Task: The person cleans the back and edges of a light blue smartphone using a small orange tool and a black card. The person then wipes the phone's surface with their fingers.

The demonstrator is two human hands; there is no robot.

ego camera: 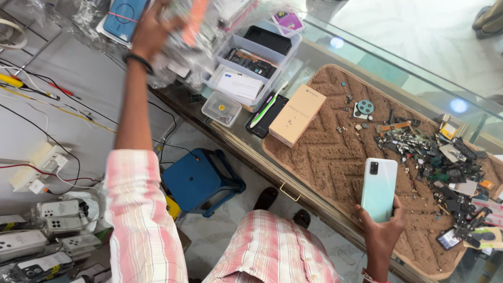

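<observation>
Pale mint phone (378, 188), back up, upright

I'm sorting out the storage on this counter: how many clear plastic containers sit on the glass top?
3. Two open bins stand side by side near the counter's far end, holding boxes and parts; one small lidded box sits in front of them. Others may be hidden behind the raised left hand.

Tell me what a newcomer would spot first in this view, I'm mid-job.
Most striking is the pale mint smartphone, held back-up in the right hand over the brown mat. Next, the left hand, raised high at upper left, grips a bundle of clear plastic packets. Along the mat's right side lies a heap of small phone parts, with a tan cardboard box at its left edge.
</observation>
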